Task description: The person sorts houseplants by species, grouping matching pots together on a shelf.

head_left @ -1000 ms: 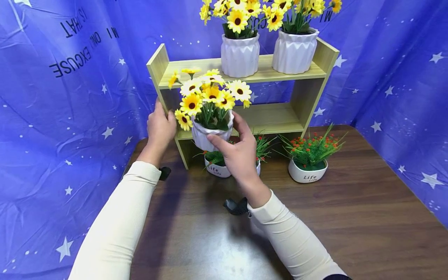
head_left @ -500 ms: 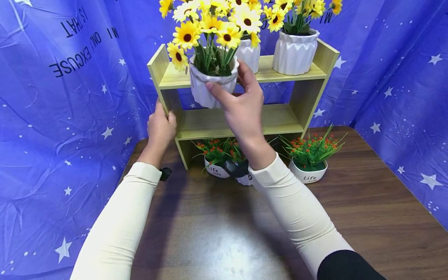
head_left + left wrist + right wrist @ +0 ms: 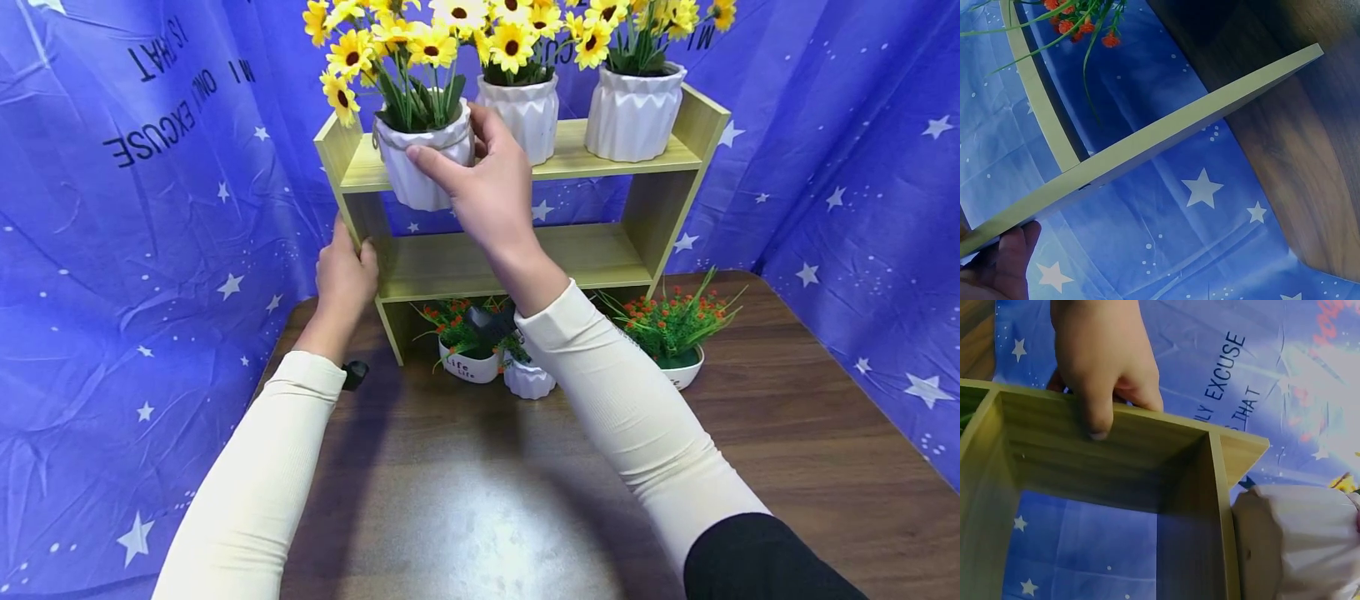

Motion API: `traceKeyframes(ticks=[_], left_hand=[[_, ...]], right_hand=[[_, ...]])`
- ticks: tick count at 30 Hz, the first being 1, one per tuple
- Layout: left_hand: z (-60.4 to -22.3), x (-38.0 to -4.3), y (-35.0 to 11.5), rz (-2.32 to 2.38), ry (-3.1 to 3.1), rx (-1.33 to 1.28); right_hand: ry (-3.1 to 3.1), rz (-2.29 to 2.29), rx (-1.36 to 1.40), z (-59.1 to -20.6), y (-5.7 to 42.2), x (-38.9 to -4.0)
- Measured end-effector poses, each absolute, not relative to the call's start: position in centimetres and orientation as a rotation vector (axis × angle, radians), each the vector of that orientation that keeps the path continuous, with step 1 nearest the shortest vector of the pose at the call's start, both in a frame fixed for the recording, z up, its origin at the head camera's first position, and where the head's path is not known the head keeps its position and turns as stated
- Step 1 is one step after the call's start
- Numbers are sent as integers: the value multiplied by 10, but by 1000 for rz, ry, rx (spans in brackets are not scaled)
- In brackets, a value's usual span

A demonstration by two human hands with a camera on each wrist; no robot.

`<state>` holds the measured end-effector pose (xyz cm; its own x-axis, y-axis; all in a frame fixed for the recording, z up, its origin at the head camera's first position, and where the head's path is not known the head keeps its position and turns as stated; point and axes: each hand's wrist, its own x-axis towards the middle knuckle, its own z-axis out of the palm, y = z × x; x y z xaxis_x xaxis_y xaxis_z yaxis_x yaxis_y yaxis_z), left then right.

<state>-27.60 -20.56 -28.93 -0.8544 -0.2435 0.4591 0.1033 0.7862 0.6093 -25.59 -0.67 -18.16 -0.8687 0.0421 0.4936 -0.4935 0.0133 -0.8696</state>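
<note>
My right hand [image 3: 497,193] holds a white ribbed flowerpot [image 3: 411,173] of yellow artificial sunflowers [image 3: 397,50], its thumb on the front of the pot. The pot is close at the front edge of the top board, at the left end of the small wooden shelf [image 3: 510,254]. My left hand [image 3: 345,271] grips the shelf's left side panel [image 3: 1166,127]. In the right wrist view its thumb lies on the panel's inner face, with other fingers outside. That view also shows the held pot's underside [image 3: 1257,544] beside the top board.
Two similar sunflower pots, a middle one [image 3: 525,117] and a right one [image 3: 636,117], stand on the top board. Below, red-flowered plants stand in a white oval planter [image 3: 468,367], a small ribbed pot [image 3: 528,382] and another planter [image 3: 684,373] at right. Blue starry cloth [image 3: 150,250] surrounds the wooden table [image 3: 420,483].
My right hand has raised the sunflower pot from in front of the lower board to the top board's level, then moved it left. My left hand stays on the side panel.
</note>
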Motion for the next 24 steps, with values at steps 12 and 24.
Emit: traceKeyframes(ticks=[12, 24], left_hand=[[-288, -272, -208, -882, -2459, 136], [-288, -275, -203, -890, -2484, 126]], right_hand=[[-2249, 1649, 419, -160, -17, -282], [-2397, 1457, 345, -157, -24, -298]])
